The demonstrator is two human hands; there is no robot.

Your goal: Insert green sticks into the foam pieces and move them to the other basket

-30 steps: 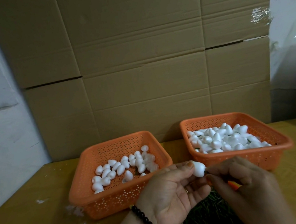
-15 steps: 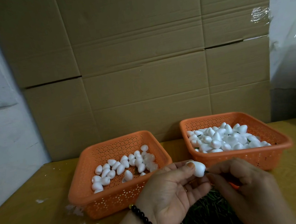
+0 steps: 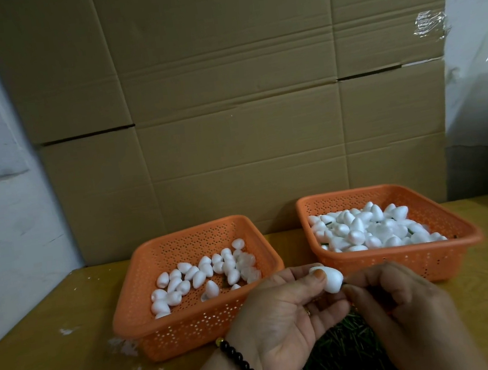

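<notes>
My left hand point(image 3: 285, 319) pinches a white egg-shaped foam piece point(image 3: 332, 280) between thumb and fingers, in front of the two baskets. My right hand point(image 3: 405, 312) has its fingertips pinched right at the foam's lower right end; a sliver of green stick barely shows there. The left orange basket point(image 3: 193, 325) holds several loose foam pieces. The right orange basket point(image 3: 401, 260) is heaped with foam pieces, with bits of green stick showing among them. A pile of green sticks point(image 3: 339, 355) lies under my hands.
The baskets stand on a yellow wooden table point(image 3: 58, 364) with white foam crumbs near the left basket. A wall of stacked cardboard boxes point(image 3: 228, 124) rises right behind them. A white wall is at the left.
Both hands stay nearly in place. My right fingertips have closed up against the foam piece's end, and the foam has tilted slightly.
</notes>
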